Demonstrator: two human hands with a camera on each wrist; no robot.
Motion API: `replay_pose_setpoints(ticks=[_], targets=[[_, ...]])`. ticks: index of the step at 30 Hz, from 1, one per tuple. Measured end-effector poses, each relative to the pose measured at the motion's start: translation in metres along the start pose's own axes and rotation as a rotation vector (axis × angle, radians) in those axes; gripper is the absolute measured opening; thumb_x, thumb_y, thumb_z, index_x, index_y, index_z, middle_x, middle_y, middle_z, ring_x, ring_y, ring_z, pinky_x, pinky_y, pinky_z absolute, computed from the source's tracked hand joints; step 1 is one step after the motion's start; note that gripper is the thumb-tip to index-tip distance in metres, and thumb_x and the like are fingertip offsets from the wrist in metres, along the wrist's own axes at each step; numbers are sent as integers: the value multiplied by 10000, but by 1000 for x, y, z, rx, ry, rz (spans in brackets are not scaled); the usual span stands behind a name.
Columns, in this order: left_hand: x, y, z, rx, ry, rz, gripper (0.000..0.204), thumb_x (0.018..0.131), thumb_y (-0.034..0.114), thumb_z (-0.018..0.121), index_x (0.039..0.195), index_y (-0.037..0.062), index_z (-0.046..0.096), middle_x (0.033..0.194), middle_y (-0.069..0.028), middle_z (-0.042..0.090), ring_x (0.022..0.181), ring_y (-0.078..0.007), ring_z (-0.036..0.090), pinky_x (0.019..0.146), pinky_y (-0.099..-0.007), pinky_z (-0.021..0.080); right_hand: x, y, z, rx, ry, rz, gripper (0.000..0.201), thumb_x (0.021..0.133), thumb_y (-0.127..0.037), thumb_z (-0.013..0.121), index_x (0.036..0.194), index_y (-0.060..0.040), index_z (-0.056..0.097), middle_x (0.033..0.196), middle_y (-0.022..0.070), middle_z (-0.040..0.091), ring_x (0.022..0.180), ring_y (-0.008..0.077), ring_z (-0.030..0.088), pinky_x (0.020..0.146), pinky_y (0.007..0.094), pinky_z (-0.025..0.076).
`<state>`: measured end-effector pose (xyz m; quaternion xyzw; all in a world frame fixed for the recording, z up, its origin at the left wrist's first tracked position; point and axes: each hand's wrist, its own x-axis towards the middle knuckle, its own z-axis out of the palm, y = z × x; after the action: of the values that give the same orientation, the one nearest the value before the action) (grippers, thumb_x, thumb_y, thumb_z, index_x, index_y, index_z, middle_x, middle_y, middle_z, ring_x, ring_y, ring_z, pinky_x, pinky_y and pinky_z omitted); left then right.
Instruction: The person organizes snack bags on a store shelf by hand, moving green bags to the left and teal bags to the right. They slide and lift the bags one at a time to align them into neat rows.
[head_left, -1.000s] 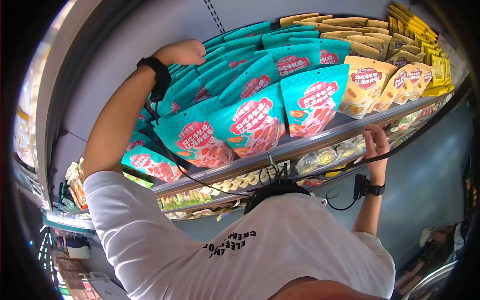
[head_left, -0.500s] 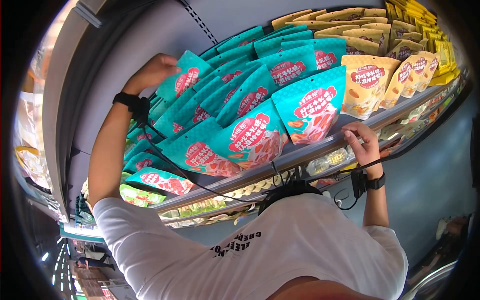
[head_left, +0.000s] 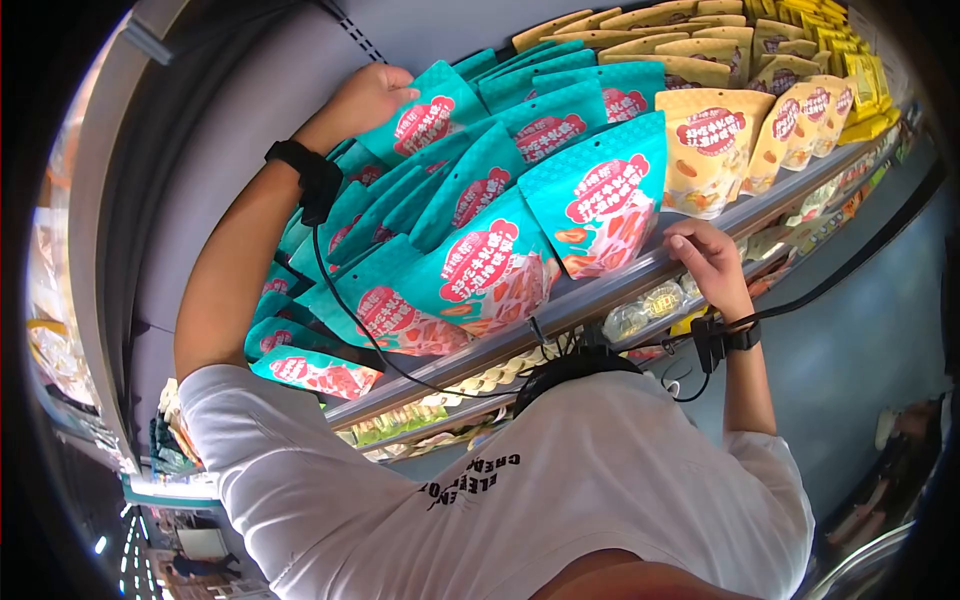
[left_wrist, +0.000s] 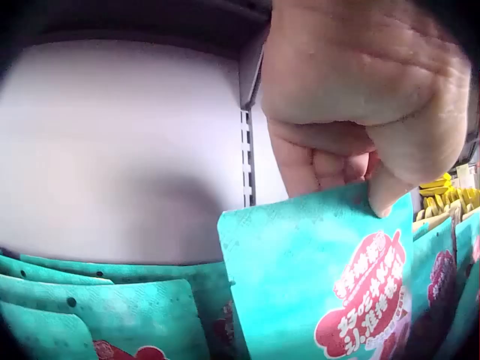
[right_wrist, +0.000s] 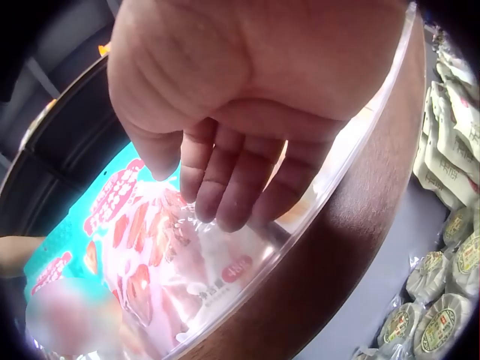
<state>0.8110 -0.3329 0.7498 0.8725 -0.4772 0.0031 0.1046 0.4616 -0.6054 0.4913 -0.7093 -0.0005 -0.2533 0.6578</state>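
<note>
My left hand (head_left: 368,100) reaches over the back rows of a shelf and pinches a teal snack pouch (head_left: 425,115) by its top edge. In the left wrist view the thumb lies on the printed front of this pouch (left_wrist: 300,262) and the other fingers are behind it. The held pouch stands higher than the teal pouches (left_wrist: 142,307) beside it. My right hand (head_left: 708,265) is at the shelf's front edge with loosely bent fingers and nothing in them. In the right wrist view those fingers (right_wrist: 225,176) hang before a front-row teal pouch (right_wrist: 142,247).
Tan pouches (head_left: 715,145) and yellow packets (head_left: 865,95) fill the shelf's right side. A shelf lip (head_left: 590,290) runs along the front. Below it sit round wrapped goods (head_left: 640,310). A black cable (head_left: 350,325) hangs from my left wrist across the front pouches.
My left hand came up with a teal pouch by half a second ago, and has since carried it rightward and further back. The right hand has shifted left along the shelf edge.
</note>
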Motion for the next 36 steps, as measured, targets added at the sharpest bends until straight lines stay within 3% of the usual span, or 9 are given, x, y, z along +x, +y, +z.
replay_pose_setpoints(ticks=[4,6,9,10,14,19,27,29,36], targets=[[6,1,19,-29,-58,76,268,964,225,621,825,-4,602,654,32,502,610,-85,434,581,-321,421,0,0,0,-13,-6,-31,136,985,-102,613,1057,4,657,895,-7,633,830,62,553,743,230,459],[6,7,20,16,-237,12,313,977,244,610,783,8,540,644,41,426,607,-81,387,556,-321,380,0,4,0,-8,-3,-21,136,984,-102,613,1060,3,656,901,-7,637,832,58,556,743,227,460],[0,2,23,-14,-190,60,325,981,254,604,767,27,514,640,41,375,599,-82,351,536,-331,339,1,6,1,8,-11,-17,137,985,-102,613,1065,0,655,911,-9,642,832,54,560,741,220,462],[4,-10,22,3,-239,35,262,983,260,607,1047,9,651,840,30,603,777,-56,514,682,-251,446,1,7,1,15,-2,-25,137,985,-103,612,1068,-3,656,914,-10,644,831,52,561,738,217,462],[-42,27,-24,-99,35,26,312,981,304,609,1127,29,638,960,21,631,890,-71,542,763,-251,458,1,7,-4,2,-19,20,140,987,-90,602,1079,4,651,942,2,647,835,68,576,745,225,473],[-110,28,-74,-91,-212,-138,323,966,328,631,1087,30,644,969,1,638,917,-95,561,804,-265,462,1,9,-7,-33,-67,-16,157,988,-93,597,1091,15,646,978,35,646,845,92,593,767,242,486],[-195,74,-24,-58,-215,-572,213,909,198,696,1040,33,663,888,-10,649,817,-85,560,713,-269,460,7,8,-8,-127,-73,-1,205,1004,-152,594,1126,4,648,916,3,630,812,85,551,770,236,458],[-205,40,2,58,-67,-220,197,915,187,686,1029,28,661,846,-9,641,717,-71,529,634,-263,435,7,13,-11,-114,-69,-9,211,1006,-165,592,1115,7,648,916,7,631,809,87,552,757,237,457],[-203,16,0,42,-29,-275,151,959,136,614,881,12,652,642,2,547,588,-69,518,530,-269,408,3,13,-5,-100,0,-6,207,1006,-172,594,1102,3,649,908,7,630,826,85,547,751,244,452]])
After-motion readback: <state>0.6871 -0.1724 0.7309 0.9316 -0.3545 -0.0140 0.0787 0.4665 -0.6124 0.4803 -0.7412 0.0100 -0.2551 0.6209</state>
